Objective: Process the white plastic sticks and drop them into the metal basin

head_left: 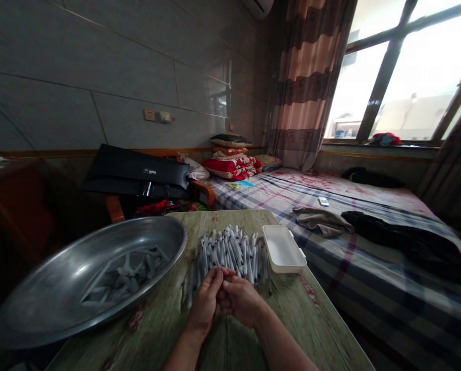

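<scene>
My left hand [206,301] and my right hand [240,298] meet at the near edge of a heap of several white tube-like pieces [230,252] on a worn green table [292,319]. Both hands have their fingers curled together, fingertip to fingertip, pinching a small piece that I cannot make out. A large metal basin [60,293] sits to the left of the hands with several grey pieces [126,275] lying in it. A white rectangular tray [282,250] stands right of the heap.
A bed with a striped plaid cover [369,257] runs along the table's right side, with dark clothes and folded blankets [232,165] on it. A black case [135,172] lies on a wooden chair behind the basin. Curtained windows fill the far right.
</scene>
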`<state>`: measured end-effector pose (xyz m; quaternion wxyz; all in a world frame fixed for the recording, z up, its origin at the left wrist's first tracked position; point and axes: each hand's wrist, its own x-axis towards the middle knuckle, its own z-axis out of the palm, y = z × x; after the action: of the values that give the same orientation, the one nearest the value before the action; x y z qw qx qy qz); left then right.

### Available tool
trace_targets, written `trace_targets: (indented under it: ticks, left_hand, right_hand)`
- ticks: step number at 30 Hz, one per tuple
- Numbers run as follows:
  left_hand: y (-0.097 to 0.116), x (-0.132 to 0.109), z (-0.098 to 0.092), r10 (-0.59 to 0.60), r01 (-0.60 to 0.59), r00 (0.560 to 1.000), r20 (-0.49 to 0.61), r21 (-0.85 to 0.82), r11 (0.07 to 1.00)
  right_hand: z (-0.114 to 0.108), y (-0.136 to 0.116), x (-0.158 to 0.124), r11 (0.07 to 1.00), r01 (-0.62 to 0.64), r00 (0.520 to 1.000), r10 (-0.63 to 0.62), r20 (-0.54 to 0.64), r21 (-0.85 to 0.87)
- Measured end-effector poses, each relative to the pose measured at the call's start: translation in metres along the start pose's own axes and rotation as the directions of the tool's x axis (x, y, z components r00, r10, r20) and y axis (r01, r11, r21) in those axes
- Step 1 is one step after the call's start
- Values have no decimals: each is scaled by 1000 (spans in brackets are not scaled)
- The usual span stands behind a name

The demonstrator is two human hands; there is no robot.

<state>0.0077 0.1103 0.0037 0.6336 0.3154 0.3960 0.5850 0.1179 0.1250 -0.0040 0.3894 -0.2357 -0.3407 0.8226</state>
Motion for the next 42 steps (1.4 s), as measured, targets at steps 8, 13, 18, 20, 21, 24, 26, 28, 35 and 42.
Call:
trace_targets:
  ticks: [8, 13, 18, 20, 21, 24, 26, 28, 35, 42]
  left_hand:
    - [-2, 5, 2, 42, -40, 999, 21, -89, 995]
    - [-8, 8, 9, 76, -83, 994, -81, -81, 993]
    - [-12, 10, 8, 154, -153, 980, -127, 15, 988]
    - [-12, 10, 6, 163, -158, 980, -115, 45, 986]
    - [-12, 11, 5, 159, -154, 982, -104, 54, 987]
    - [-9, 11, 3, 142, -139, 987, -71, 52, 989]
    - [-7, 11, 2, 146, -142, 987, -67, 69, 987]
    - [-5, 11, 1, 180, -169, 980, -81, 130, 977]
    - [-2, 9, 0, 284, -255, 957, -64, 290, 923]
    - [-5, 6, 5, 300, -281, 952, -56, 216, 935]
  right_hand:
    - [1, 1, 0, 987, -154, 986, 152, -66, -32]
    - [7, 6, 2, 990, -118, 979, 104, -178, -75]
    - [14, 6, 1, 984, -113, 970, 80, -229, -135]
    - [16, 5, 0, 985, -118, 971, 87, -224, -127]
    - [16, 5, 0, 987, -115, 972, 87, -217, -117]
    - [14, 8, 0, 992, -91, 980, 74, -183, -88]
    - [12, 12, 1, 989, -15, 986, -10, -165, -149]
    - [11, 15, 3, 936, 156, 965, -212, -153, -314]
    - [9, 22, 6, 828, 328, 891, -431, -143, -455]
    - [15, 22, 1, 948, 129, 947, -204, -247, -291]
